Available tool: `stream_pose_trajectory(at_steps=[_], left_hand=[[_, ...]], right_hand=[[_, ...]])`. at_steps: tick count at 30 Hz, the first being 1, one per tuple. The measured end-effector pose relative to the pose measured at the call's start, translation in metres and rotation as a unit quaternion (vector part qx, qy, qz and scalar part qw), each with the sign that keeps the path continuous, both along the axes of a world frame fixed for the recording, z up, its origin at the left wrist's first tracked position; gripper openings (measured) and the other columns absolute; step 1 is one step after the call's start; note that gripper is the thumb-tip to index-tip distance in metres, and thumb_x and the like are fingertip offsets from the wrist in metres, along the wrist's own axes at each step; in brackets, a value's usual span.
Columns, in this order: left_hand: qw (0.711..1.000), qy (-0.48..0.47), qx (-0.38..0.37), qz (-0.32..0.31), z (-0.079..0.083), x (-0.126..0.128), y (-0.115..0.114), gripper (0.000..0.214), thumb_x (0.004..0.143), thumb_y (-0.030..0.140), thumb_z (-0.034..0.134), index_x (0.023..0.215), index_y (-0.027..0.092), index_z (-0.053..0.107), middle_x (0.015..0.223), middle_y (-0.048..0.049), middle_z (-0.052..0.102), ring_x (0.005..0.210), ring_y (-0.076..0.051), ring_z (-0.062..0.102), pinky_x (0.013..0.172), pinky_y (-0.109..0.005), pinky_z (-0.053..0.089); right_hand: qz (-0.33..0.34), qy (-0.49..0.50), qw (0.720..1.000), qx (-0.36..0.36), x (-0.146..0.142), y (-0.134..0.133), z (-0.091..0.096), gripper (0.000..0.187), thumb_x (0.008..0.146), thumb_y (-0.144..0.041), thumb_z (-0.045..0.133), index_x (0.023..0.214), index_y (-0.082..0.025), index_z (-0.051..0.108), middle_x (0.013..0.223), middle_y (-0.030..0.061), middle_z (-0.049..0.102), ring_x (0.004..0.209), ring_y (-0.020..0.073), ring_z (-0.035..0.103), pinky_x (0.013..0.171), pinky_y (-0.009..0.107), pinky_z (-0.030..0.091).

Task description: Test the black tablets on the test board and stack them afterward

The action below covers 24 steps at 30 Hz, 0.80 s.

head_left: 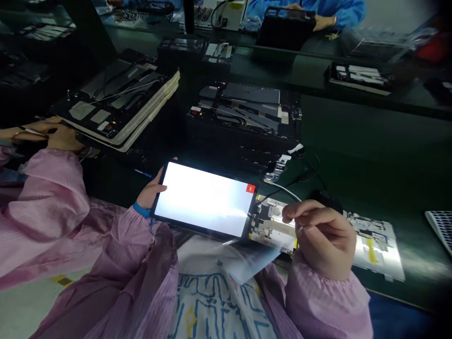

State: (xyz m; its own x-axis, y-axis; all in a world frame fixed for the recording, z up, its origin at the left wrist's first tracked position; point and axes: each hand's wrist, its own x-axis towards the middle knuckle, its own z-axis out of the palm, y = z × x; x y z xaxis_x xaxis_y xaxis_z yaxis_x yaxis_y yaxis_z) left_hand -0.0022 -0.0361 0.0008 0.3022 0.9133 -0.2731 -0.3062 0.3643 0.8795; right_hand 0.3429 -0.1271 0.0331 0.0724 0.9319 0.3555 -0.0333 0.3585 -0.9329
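A tablet screen (203, 197), lit white with a small red mark at its top right corner, is held tilted over the bench edge. My left hand (151, 190) grips its left edge, thumb on the front. My right hand (323, 233) is closed in a pinch at the screen's right side, holding a clear film (252, 259) that hangs loose below the screen's lower right corner. Under and right of my right hand lies an open tablet housing (376, 242) with circuit boards and a yellow strip. A white cable (282, 188) runs to the screen's right end.
A stack of open dark tablets (243, 117) sits behind the screen. Foam trays with more units (120, 103) lie at the left, where a person in pink sleeves has their hands (49, 134). Across the bench a person in blue (318, 14) works.
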Motion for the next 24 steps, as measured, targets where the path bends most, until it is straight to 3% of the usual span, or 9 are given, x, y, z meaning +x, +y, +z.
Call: stream_pose_trajectory(at_steps=[4,7,11,17,24], left_hand=[[1.000,0.008,-0.005,0.010,-0.001,-0.002,0.002,0.099,0.056,0.016,0.068,0.146,0.027,0.030,0.132,-0.0075,0.058,0.115,-0.037,0.054,0.099,-0.050,0.042],[1.000,0.011,0.006,0.008,-0.002,-0.002,0.001,0.095,0.057,0.016,0.065,0.145,0.026,0.033,0.131,-0.0076,0.059,0.114,-0.037,0.055,0.098,-0.050,0.043],[1.000,0.026,0.004,-0.002,0.000,0.000,0.002,0.099,0.053,0.013,0.064,0.146,0.026,0.031,0.129,-0.0070,0.060,0.112,-0.036,0.057,0.096,-0.048,0.045],[0.998,0.056,0.012,0.015,0.005,0.002,0.002,0.100,0.053,0.016,0.063,0.147,0.024,0.030,0.128,-0.0068,0.060,0.110,-0.036,0.058,0.095,-0.046,0.045],[0.999,0.044,0.026,-0.008,0.000,0.000,0.004,0.095,0.058,0.019,0.066,0.146,0.028,0.032,0.126,-0.0050,0.062,0.110,-0.034,0.059,0.094,-0.046,0.046]], right_hand=[[0.182,-0.054,0.982,0.017,-0.005,-0.007,0.009,0.004,0.086,-0.019,0.058,0.086,-0.023,0.060,0.085,0.0064,0.068,0.079,0.0213,0.067,0.069,0.040,0.056],[0.283,-0.077,0.956,0.012,-0.019,-0.012,0.015,0.005,0.087,-0.016,0.058,0.089,-0.020,0.060,0.095,0.0094,0.069,0.087,0.0195,0.068,0.071,0.034,0.057],[0.349,-0.062,0.935,0.010,-0.036,-0.018,0.021,0.008,0.086,-0.020,0.061,0.094,-0.018,0.060,0.098,0.0111,0.068,0.091,0.0175,0.067,0.075,0.028,0.057],[0.456,-0.066,0.887,0.041,-0.051,-0.017,0.032,0.033,0.085,-0.029,0.063,0.114,-0.015,0.054,0.112,0.0166,0.064,0.106,0.0192,0.063,0.088,0.028,0.053],[0.556,-0.078,0.819,0.116,-0.096,-0.021,0.022,0.064,0.088,-0.047,0.052,0.128,0.002,0.042,0.136,0.0283,0.044,0.137,0.0250,0.034,0.109,0.029,0.035]])
